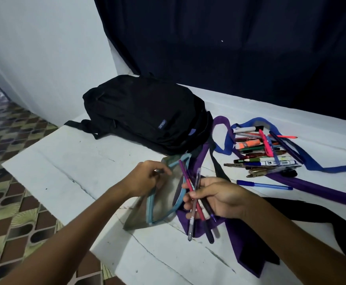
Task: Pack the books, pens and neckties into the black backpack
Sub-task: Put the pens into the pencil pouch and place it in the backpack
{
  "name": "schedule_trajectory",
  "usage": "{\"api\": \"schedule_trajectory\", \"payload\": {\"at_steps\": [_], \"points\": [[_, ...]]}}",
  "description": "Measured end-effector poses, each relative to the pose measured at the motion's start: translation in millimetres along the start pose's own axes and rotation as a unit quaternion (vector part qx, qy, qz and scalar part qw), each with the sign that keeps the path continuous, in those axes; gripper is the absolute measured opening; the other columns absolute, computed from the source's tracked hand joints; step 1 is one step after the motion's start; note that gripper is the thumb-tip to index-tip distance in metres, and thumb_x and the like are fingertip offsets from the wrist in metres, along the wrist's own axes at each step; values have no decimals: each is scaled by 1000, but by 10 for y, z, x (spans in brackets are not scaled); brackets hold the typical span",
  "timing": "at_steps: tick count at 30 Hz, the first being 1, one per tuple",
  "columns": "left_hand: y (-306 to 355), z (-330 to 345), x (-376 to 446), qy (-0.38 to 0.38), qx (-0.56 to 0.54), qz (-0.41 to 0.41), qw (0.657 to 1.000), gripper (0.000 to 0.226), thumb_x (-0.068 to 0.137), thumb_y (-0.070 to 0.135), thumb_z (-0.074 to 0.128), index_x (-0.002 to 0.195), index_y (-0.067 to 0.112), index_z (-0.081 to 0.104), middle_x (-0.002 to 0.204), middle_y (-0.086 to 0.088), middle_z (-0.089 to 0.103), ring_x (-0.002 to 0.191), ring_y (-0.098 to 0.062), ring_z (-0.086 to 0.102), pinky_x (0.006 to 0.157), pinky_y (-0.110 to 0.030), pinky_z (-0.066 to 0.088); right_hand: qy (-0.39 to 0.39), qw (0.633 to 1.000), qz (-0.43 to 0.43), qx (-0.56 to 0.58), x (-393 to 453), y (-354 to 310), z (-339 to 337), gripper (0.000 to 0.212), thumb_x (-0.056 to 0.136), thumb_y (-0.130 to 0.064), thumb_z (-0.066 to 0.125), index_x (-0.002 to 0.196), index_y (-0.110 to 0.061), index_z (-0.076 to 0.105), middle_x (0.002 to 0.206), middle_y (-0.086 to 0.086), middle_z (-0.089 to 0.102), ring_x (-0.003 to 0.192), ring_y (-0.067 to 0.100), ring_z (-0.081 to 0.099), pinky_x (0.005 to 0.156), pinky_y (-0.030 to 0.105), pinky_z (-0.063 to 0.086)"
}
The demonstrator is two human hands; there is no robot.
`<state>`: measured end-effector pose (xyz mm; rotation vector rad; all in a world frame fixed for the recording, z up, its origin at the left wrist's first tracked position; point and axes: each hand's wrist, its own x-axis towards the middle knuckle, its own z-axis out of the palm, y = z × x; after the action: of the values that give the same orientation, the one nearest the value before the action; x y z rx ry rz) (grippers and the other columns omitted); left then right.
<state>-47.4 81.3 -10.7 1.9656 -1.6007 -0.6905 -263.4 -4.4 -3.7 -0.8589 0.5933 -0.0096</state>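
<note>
**Pens being loaded into a pouch**

The black backpack (145, 114) lies at 12 o'clock on the table (69, 161). The grey pouch (163, 198) is held open by the left hand (145, 177), fingers pinched on its blue rim. A bundle of pens (196, 204) is clasped in the right hand (219, 198). Next, tips must be aimed at 10 o'clock into the mouth. Neckties (291, 182) and loose pens (266, 153) wait at 2 o'clock.

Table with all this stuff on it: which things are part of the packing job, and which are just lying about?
Part of the job:
black backpack
pile of pens
pens in the right hand
purple necktie
blue necktie
black necktie
mesh pouch, held by the left hand

Just lying about:
dark curtain
No books in view.
</note>
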Motion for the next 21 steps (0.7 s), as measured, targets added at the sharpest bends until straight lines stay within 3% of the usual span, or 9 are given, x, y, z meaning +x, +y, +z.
{"api": "schedule_trajectory", "payload": {"at_steps": [3,6,10,12,16,19,21], "points": [[17,-50,12,-38,20,-23,999,48,80,0,48,120,17,69,119,-2,69,111,-19,62,97,-35,49,8,1000,19,-21,9,69,48,21,91,11,48,109,2,55,79,17,64,70,29,68,71,48,59],[69,-98,-21,-77,17,-20,997,63,67,16,56,130,19,62,121,-1,67,110,-17,62,97,-34,50,48,998,20,-42,51,90,86,10,89,9,54,94,2,59,75,16,65,68,29,70,65,43,60],[133,-166,-33,-122,32,-30,992,77,62,21,61,139,21,53,128,-1,62,114,-18,60,97,-40,51,91,993,5,-75,147,31,166,4,87,5,62,86,2,61,74,18,67,67,29,71,58,37,59],[168,-188,-30,-137,35,-46,989,82,62,22,62,143,21,47,132,-3,58,113,-23,62,93,-44,53,100,990,3,-102,190,3,205,3,86,4,63,84,4,61,75,19,67,66,29,72,55,34,58],[235,-208,-10,-155,-3,-65,986,77,69,13,65,143,17,44,132,-8,57,107,-35,66,67,-46,61,125,984,7,-129,288,-39,265,8,88,8,59,81,6,57,73,20,65,65,30,71,55,36,59],[283,-205,17,-171,-15,-61,983,69,79,0,65,142,20,45,129,-11,59,112,-37,63,67,-46,61,164,980,0,-113,353,-97,303,5,90,12,53,86,8,53,81,25,62,61,28,70,54,38,60],[271,-206,38,-179,-15,-64,982,73,78,0,66,144,19,42,130,-11,59,112,-37,62,68,-49,60,183,980,-15,-74,403,-133,302,10,90,15,48,88,5,51,89,27,58,68,30,67,68,47,60]]}}
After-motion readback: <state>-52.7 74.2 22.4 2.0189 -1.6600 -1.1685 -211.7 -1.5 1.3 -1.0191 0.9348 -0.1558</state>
